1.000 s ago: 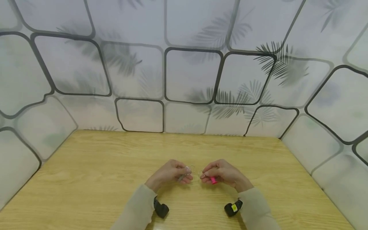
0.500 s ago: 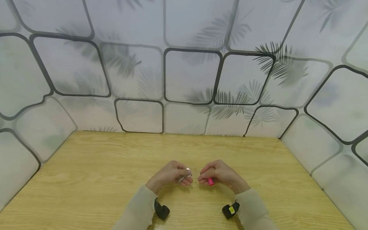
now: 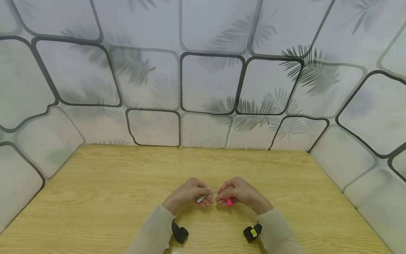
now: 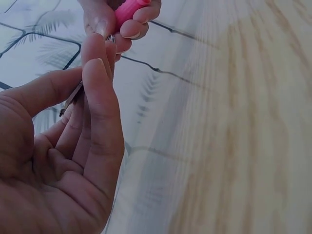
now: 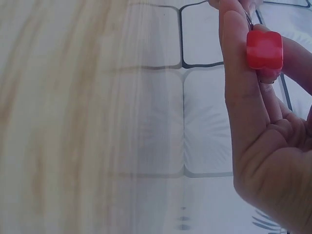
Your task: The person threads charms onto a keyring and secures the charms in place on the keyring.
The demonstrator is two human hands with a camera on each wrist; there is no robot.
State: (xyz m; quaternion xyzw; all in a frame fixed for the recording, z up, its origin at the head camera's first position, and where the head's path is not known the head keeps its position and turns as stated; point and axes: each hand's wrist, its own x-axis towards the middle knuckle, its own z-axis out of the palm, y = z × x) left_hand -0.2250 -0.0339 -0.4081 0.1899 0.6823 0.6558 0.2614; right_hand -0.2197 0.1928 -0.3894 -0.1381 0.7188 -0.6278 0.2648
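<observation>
My left hand [image 3: 193, 192] pinches a flat silver key [image 3: 203, 198] between thumb and fingers; in the left wrist view only a thin edge of the key [image 4: 73, 94] shows. Opposite it, my right hand [image 3: 242, 193] pinches a pink keychain [image 3: 229, 202] whose small metal ring [image 4: 111, 38] sits by the fingertips. From the right wrist the keychain [image 5: 264, 50] shows its lobed, squarish end. A thin wire ring [image 3: 215, 191] bridges the narrow gap between the two hands, overlapping both sets of fingertips in the head view.
Both hands are over a wood-grain table [image 3: 127, 183]. Patterned cloth walls [image 3: 206, 81] enclose its back and sides. A black wrist camera [image 3: 180, 234] hangs under the left sleeve and another black camera [image 3: 250, 233] under the right.
My right hand has moved left toward my left hand, closing the gap so that the rings now meet in view. The silver key has turned to show more of its flat side.
</observation>
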